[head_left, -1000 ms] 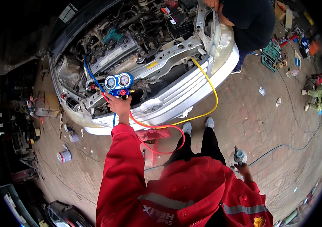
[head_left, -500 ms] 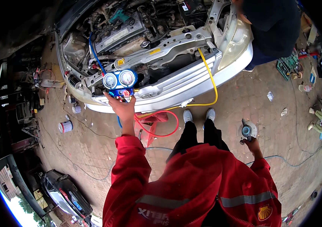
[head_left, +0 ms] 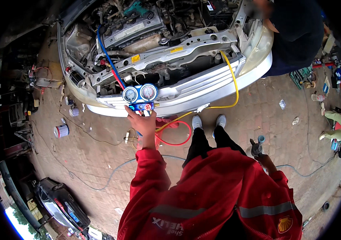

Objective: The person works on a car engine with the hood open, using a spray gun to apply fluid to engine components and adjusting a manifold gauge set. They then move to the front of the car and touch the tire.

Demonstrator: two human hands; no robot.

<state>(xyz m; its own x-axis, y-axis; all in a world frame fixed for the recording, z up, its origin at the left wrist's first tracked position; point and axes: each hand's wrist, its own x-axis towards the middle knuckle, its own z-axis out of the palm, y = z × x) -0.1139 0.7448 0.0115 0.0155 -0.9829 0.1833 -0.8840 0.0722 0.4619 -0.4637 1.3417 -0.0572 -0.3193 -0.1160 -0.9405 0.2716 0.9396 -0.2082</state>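
Observation:
My left hand grips a blue manifold gauge set with two round dials, held in front of the silver car's bumper. A blue hose runs from the engine bay toward it; a red hose loops below, and a yellow hose runs up into the front of the car. At lower right, my right hand is closed on a dark metal tool with a pale blue cylindrical top, partly hidden by the hand. A teal tool lies on the engine.
A co-worker in dark clothing leans at the car's right corner. Another person in green trousers is at the far right. Paint cans, cables, a green crate and litter lie on the paved floor. A dark car stands at lower left.
My left hand and the gauges have moved right. The tool in my right hand has tilted, showing more of its side. The view has shifted, bringing the dark car more into sight.

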